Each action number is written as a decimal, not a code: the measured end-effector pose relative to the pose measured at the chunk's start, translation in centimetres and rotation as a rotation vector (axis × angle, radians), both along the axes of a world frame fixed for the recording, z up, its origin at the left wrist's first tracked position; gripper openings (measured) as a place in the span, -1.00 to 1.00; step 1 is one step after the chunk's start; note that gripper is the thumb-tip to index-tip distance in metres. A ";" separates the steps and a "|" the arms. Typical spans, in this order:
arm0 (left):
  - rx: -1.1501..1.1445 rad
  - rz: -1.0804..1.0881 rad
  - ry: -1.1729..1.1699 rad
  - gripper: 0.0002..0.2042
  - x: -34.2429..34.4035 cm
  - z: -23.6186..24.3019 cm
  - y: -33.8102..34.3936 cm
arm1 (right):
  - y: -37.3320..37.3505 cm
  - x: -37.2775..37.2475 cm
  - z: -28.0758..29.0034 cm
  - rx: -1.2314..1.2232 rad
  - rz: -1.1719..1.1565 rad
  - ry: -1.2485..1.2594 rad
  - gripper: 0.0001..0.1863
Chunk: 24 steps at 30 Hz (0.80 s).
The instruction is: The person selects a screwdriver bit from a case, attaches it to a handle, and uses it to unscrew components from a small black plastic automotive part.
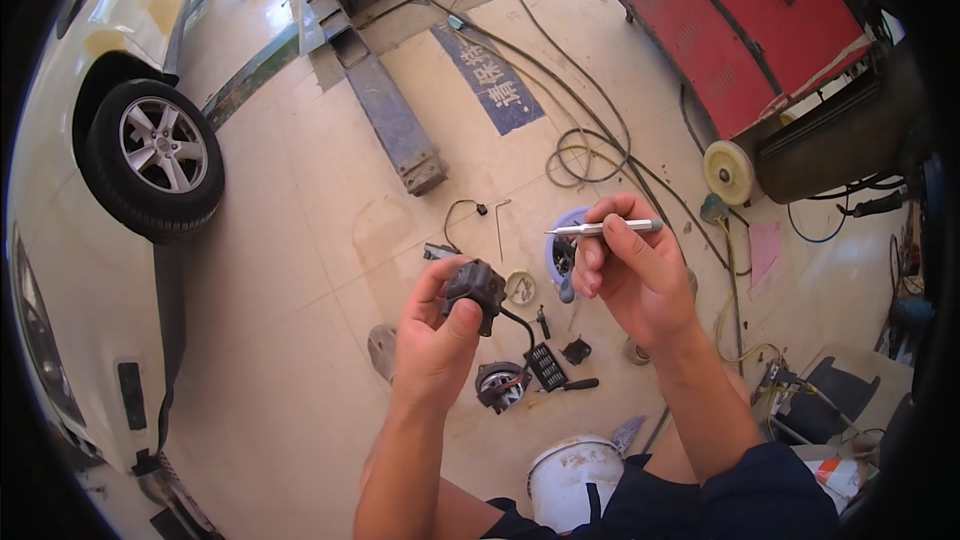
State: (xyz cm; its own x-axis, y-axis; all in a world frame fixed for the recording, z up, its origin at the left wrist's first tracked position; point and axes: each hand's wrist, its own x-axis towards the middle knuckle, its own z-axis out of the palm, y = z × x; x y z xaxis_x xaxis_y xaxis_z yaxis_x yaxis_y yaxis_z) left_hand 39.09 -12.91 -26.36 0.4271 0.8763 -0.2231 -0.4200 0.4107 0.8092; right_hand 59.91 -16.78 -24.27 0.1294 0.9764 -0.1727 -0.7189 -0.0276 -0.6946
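A black, boxy plastic part (476,285) with a dark cable hanging from it is gripped in my left hand (432,345), the thumb on its near side. My right hand (640,275) pinches a slim silver precision screwdriver (592,229), its thin tip pointing left, apart from the black part. On the floor below lie a black bit case (546,367), a small black bracket-like piece (576,350) and a dark-handled screwdriver (580,384). A round black-and-silver component (502,386) sits left of the case. Partly behind my right hand stands a purple bowl (556,252) containing small dark pieces.
A pale car (85,210) with its front wheel (160,150) stands at left. Ahead, a blue-grey lift arm (385,120) stretches over the tiles. Hoses (590,90) snake toward a red cabinet (740,30) at far right. A white bucket (572,485) is close to my legs.
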 end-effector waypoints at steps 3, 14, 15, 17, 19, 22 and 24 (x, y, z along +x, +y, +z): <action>0.012 -0.003 -0.034 -0.45 0.3 0.3 0.8 | 0.1 -0.2 -1.3 -0.015 -0.020 -0.009 -0.82; -0.193 -0.020 -0.115 -0.50 0.1 -2.0 1.2 | 0.3 0.9 -2.0 -0.039 0.056 -0.154 -0.82; -0.224 -0.103 -0.221 -0.49 -0.1 -2.5 1.3 | 0.1 0.8 -2.0 -0.041 0.069 -0.141 -0.83; -0.276 -0.115 -0.322 -0.50 0.3 -2.9 1.1 | 0.1 0.3 -2.0 -0.024 0.072 -0.102 -0.83; -0.293 -0.147 -0.429 -0.53 0.7 -3.7 0.9 | 0.2 -0.9 -2.5 0.003 -0.005 -0.148 -0.81; -0.380 -0.042 -0.346 -0.53 1.1 -3.7 0.6 | 0.6 -2.6 -3.3 -0.004 -0.083 -0.198 -0.84; -0.428 -0.012 -0.369 -0.53 1.4 -3.6 0.6 | 0.9 -3.6 -3.5 -0.030 -0.122 -0.197 -0.86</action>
